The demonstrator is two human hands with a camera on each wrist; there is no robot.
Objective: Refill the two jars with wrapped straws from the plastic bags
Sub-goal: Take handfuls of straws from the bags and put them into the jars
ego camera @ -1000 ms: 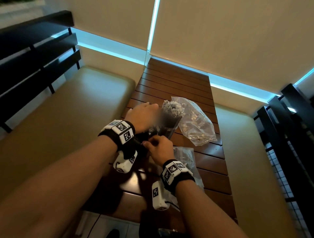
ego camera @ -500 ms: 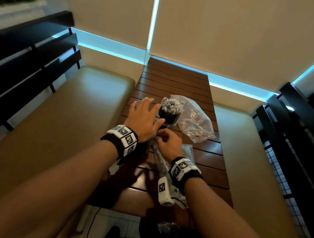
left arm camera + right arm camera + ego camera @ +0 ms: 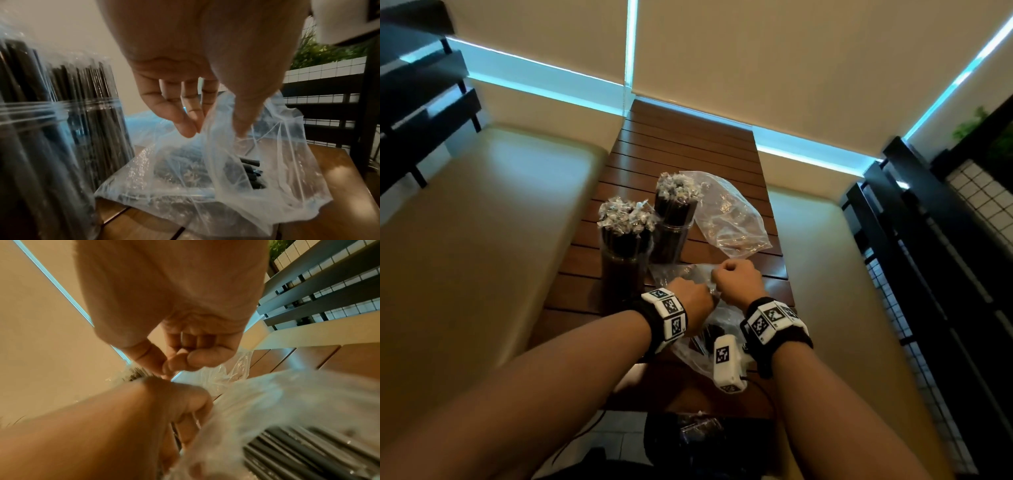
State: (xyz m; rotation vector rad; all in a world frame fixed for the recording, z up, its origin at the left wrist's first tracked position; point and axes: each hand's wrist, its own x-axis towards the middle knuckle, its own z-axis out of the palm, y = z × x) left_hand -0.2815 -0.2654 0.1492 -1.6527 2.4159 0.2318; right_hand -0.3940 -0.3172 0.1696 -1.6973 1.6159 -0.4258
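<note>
**Opening the near bag beside the full jars**

Parting the mouth of the near plastic bag (image 3: 690, 346), both hands work close together just in front of the near jar (image 3: 624, 270); the left hand (image 3: 693, 305) has fingers and thumb curled into the film, thumb pushed down inside the mouth; the right hand (image 3: 738, 282), just right of that jar, is clenched with thumb against forefinger, seemingly pinching the bag's edge, though the film between them is hard to see. The straws (image 3: 252, 177) lie flat in the bag, below the grips, long axis running away from the jar toward the person; the left hand looks nearer them. Both jars already stand packed; the far jar (image 3: 675, 233) sits just behind, an empty bag (image 3: 729, 219) beside it.
</note>
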